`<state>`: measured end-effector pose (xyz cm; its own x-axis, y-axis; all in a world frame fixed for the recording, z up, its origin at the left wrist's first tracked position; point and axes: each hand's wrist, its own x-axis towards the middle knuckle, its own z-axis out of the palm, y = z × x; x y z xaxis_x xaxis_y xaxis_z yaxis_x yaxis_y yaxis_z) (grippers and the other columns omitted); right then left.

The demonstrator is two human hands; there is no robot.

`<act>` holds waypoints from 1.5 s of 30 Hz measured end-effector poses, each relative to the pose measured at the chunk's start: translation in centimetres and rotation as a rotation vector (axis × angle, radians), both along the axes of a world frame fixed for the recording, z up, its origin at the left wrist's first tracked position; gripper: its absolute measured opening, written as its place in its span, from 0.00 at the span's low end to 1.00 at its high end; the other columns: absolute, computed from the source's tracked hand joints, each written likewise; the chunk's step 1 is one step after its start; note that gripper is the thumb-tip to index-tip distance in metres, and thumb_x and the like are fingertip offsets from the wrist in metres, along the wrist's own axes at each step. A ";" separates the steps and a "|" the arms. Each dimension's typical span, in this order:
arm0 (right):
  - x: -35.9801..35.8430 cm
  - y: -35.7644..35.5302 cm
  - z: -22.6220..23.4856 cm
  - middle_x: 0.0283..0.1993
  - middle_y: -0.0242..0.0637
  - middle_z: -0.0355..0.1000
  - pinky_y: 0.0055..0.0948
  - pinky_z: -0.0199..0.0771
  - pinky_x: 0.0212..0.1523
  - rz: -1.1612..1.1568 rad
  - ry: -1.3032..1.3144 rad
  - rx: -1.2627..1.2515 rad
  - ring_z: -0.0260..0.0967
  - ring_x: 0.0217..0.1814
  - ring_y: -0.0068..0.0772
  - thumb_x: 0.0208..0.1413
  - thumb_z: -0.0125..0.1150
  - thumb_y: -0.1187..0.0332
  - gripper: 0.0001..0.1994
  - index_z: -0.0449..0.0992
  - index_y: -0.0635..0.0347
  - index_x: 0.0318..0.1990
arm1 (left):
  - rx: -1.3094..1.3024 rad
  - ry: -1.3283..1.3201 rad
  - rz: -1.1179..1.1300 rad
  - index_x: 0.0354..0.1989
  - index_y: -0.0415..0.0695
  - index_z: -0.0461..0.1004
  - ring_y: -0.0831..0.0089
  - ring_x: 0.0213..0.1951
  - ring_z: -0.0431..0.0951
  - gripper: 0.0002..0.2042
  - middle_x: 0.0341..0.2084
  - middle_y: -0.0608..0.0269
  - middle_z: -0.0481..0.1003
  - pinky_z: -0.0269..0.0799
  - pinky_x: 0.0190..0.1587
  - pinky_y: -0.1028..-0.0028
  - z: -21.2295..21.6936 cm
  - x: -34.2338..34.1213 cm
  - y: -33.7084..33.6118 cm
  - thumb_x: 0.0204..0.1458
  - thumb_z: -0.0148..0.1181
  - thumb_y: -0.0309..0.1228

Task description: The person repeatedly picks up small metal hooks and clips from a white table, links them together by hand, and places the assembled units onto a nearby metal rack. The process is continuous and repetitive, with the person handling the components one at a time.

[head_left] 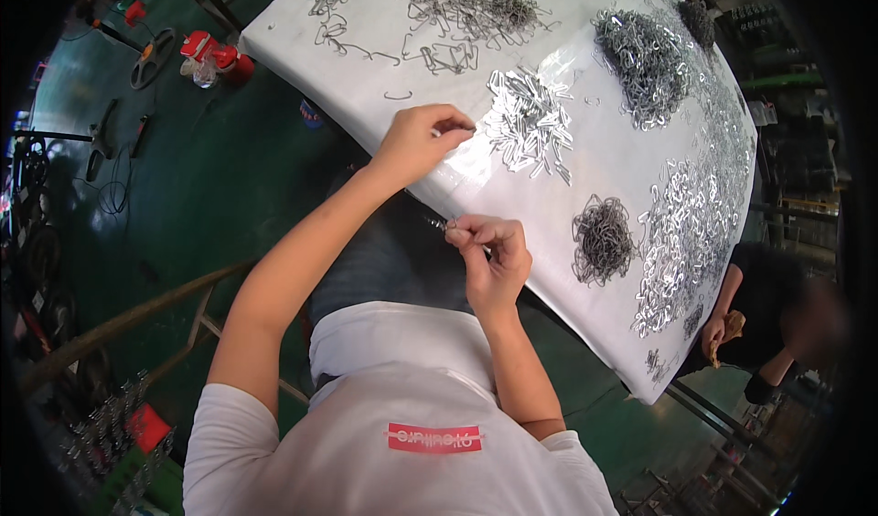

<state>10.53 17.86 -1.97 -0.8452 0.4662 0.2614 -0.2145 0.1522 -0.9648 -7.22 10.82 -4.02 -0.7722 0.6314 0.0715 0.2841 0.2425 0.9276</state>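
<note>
My left hand point(422, 138) rests at the near edge of the white table point(604, 164), fingers pinched on a small metal clip beside a flat pile of shiny clips point(529, 123). My right hand point(491, 246) hovers just off the table edge over my lap, fingers closed on a short string of small metal pieces point(440, 224). Both forearms come up from my white shirt at the bottom.
Heaps of wire parts cover the table: a dark tangle point(602, 238), a grey mound point(647, 59), bent wires point(471, 9) at the far side. Another person point(777, 324) sits at the table's right corner. Red tools point(212, 57) and cables lie on the green floor.
</note>
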 end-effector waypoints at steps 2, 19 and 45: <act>-0.2 0.1 0.1 0.34 0.46 0.76 0.25 0.78 0.37 -0.001 -0.004 0.036 0.76 0.36 0.28 0.55 0.56 0.85 0.09 0.62 0.64 0.32 | 0.083 -0.282 0.039 0.35 0.38 0.78 0.75 0.33 0.78 0.07 0.28 0.63 0.79 0.73 0.37 0.76 1.5 2.2 -2.0 0.49 0.64 0.28; -1.2 -1.3 0.1 0.34 0.43 0.76 0.23 0.77 0.36 -0.024 -0.003 0.204 0.75 0.35 0.24 0.53 0.59 0.84 0.11 0.62 0.62 0.31 | 0.253 -0.191 0.172 0.35 0.37 0.78 0.81 0.32 0.76 0.05 0.32 0.63 0.79 0.70 0.37 0.81 5.6 8.5 -6.9 0.50 0.63 0.21; -30.8 2.9 0.0 0.46 0.44 0.77 0.37 0.76 0.46 0.208 -0.943 1.125 0.75 0.50 0.42 0.46 0.63 0.61 0.16 0.81 0.60 0.41 | 0.317 0.050 0.244 0.31 0.41 0.78 0.69 0.32 0.76 0.07 0.28 0.63 0.79 0.71 0.31 0.73 3.2 9.6 -6.7 0.43 0.67 0.21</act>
<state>-20.32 20.76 -1.98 -0.9287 0.2484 -0.2752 0.2981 0.9417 -0.1560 2.34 4.08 -0.81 -0.8876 0.3702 0.2742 0.3000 0.0127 0.9539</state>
